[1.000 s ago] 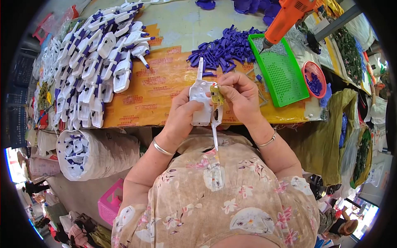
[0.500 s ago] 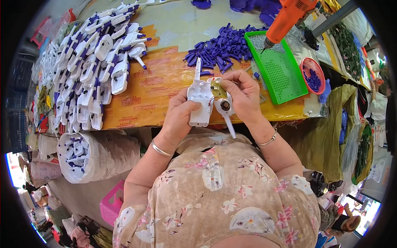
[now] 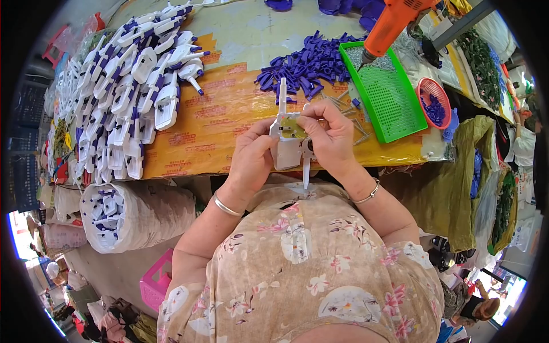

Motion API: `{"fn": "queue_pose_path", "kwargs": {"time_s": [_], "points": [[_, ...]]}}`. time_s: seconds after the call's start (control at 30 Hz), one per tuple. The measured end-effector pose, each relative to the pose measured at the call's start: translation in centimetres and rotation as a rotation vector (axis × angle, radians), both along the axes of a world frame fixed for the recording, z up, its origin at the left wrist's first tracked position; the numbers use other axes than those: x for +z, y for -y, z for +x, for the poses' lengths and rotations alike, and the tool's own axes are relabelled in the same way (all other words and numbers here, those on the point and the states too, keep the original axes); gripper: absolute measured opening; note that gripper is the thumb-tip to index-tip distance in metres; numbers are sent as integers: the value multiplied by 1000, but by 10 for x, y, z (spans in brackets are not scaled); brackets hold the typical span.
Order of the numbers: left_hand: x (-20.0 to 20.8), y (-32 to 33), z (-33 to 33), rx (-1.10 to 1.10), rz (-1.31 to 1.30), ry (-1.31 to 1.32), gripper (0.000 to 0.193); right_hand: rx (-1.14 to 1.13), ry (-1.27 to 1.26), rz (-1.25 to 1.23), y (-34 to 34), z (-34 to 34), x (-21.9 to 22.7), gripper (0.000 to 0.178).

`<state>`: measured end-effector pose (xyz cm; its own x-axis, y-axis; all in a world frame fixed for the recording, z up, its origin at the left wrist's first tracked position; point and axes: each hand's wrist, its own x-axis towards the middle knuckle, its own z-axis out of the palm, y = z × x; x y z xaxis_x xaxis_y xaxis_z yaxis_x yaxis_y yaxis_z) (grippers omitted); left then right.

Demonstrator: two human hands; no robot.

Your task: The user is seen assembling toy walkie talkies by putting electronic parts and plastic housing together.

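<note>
In front of my chest, my left hand (image 3: 251,153) grips a white plastic casing half (image 3: 286,157) by its left side, with its narrow stem pointing away from me. My right hand (image 3: 330,136) pinches a small yellow-green circuit board (image 3: 291,129), which lies over the upper part of that casing. Below my right fingers hangs a second white piece (image 3: 306,173), its stem pointing toward me. A dark round part on it is mostly hidden by the hand. Whether the board is seated in the casing I cannot tell.
A heap of purple plastic parts (image 3: 311,63) lies beyond my hands. On the right are a green tray (image 3: 407,123) of screws, a red basket (image 3: 426,86) and a hanging orange power screwdriver (image 3: 394,26). White-and-purple assemblies (image 3: 123,86) pile up left, above a filled sack (image 3: 154,214).
The circuit board has moved left and down over the casing. The casing has shifted slightly right, and the second white piece has swung closer beneath, its stem now more upright.
</note>
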<state>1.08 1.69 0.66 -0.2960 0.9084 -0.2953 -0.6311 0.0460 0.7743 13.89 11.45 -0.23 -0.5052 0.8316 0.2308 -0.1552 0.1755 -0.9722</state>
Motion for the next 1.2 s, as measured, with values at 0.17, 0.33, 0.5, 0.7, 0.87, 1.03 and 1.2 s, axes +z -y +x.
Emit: {"fn": "queue_pose_path", "kwargs": {"time_s": [0.17,0.33,0.5,0.7,0.87,1.03,1.2], "points": [[2,0,-3,-28,-3,123,34,-117,53,391,0,-4,-3,12],[10,0,-9,-109,-66,114,35,-150,93,469,-1,-3,-2,13],[10,1,-11,-193,-15,114,36,-170,84,630,-4,-4,1,14],[9,1,-4,-129,39,176,35,-168,103,863,-5,-4,1,17],[4,3,-5,-128,35,76,37,-128,154,876,-4,-4,4,19],[11,3,-3,-88,45,133,36,-116,139,891,-6,-5,2,19],[7,5,-5,-93,9,25,35,-100,160,979,-7,-5,6,19]]}}
